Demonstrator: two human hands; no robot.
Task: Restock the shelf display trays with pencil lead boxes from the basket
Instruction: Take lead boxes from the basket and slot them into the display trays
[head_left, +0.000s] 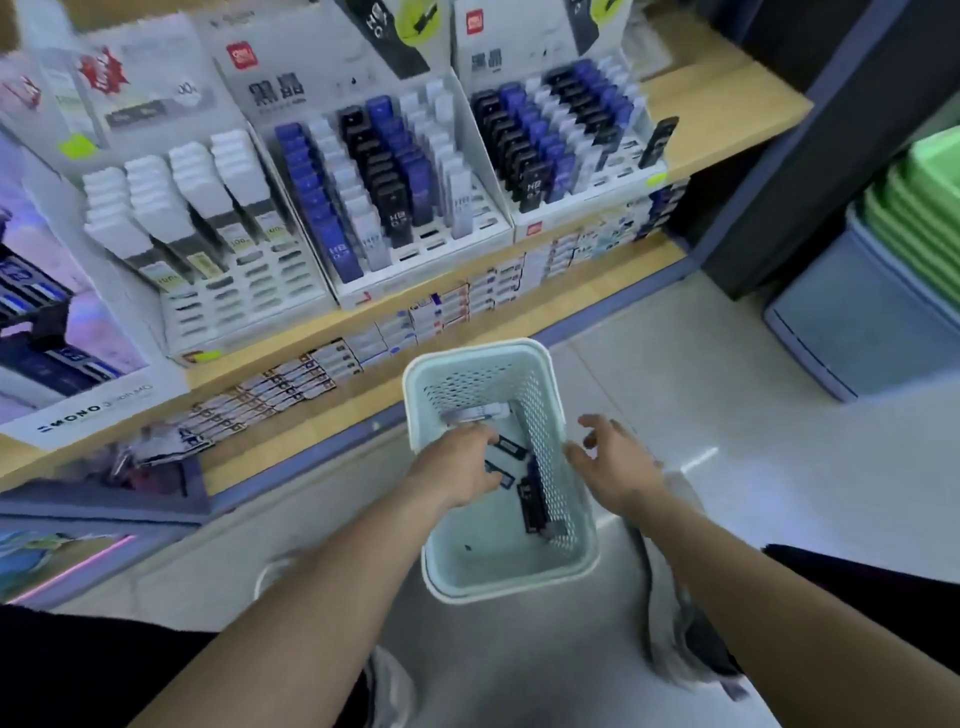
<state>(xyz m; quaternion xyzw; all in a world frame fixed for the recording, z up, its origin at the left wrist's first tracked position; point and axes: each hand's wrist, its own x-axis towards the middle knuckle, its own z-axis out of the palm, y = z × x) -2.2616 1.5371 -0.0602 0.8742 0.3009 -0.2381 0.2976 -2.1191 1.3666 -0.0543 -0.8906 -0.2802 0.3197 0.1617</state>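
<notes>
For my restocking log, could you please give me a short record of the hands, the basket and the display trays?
left hand: inside the basket, over dark boxes; grip unclear
right hand: open, fingers spread, by the basket's right wall
basket contents: a few dark boxes, one pale box
display trays: partly filled, front slots empty

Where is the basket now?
Head view, lower centre, below the shelf: the basket has the left hand inside it and the right hand beside it.
</notes>
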